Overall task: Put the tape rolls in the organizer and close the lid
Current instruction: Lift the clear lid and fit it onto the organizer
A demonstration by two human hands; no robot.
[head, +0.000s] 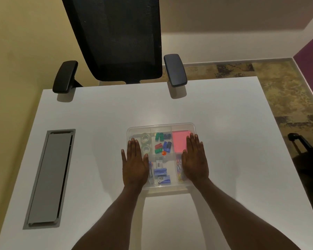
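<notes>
Head view, white desk point(215, 123), mesh chair point(116, 38), hands point(135, 165) flat on organizer point(161, 126)

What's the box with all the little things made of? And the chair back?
The organizer looks like clear, smooth plastic: you can see the tape rolls and the pink pad right through it. The chair back looks like black woven mesh, since it shows a fine grid texture.
</notes>
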